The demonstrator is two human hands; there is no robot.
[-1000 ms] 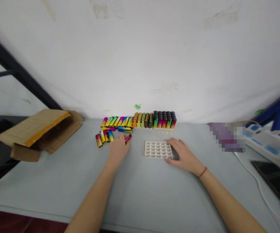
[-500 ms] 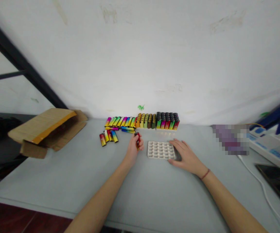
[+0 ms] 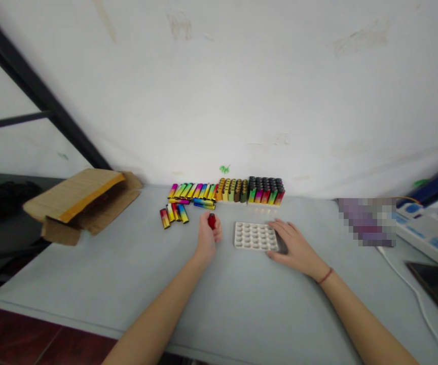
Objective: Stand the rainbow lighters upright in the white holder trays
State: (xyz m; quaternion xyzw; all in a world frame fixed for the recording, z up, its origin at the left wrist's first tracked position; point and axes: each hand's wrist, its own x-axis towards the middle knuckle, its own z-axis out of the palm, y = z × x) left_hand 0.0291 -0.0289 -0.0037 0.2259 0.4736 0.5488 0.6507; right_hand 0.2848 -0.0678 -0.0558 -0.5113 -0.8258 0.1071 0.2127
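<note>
My left hand (image 3: 208, 234) is closed around a red lighter (image 3: 212, 220), raised just left of a white tray (image 3: 256, 236) with rows of round-ended holes. The tray lies flat on the table, and none of its visible holes holds a lighter. My right hand (image 3: 294, 249) grips the tray's right end, fingertips at the far corner and thumb at the near one. Behind the left hand lie a row of shiny multicoloured lighters (image 3: 192, 191) and a smaller loose group (image 3: 175, 213). Upright gold and dark ones (image 3: 232, 190) stand beside a tray-held block with black tops (image 3: 265, 190).
An opened cardboard box (image 3: 78, 200) rests at the table's left edge. On the right are a blurred-out purple item (image 3: 367, 223), a white power strip (image 3: 432, 235), a white cable (image 3: 405, 279) and a dark phone (image 3: 437, 289). A wall (image 3: 219, 101) rises behind the table.
The view has shifted slightly. My left hand has turned the red lighter and drawn it a little away from the tray. My right hand stays at the tray's right end.
</note>
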